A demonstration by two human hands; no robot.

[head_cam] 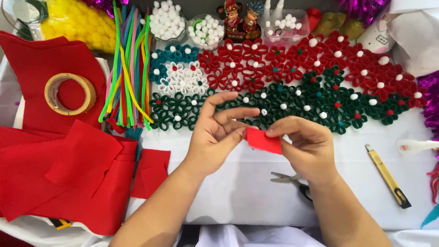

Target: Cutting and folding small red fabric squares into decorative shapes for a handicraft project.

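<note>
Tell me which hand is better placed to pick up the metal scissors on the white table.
Probably the right hand: the metal scissors lie just below its wrist, while the left hand is farther off. Both pinch the small red felt piece.

Single head-worn camera, looking steeply down onto a white table [256,183].

The view is looking from the person's own position, facing forward and down across the table toward its far edge, where tubs [206,29] and figurines [242,18] are standing. It is sitting close: both forearms are entering from the bottom edge, and the left hand [215,137] and right hand [306,142] are filling the centre of the frame. Red felt [59,174] is running out of frame at the left. No second view is being supplied, so no overlap is being recorded.
</note>
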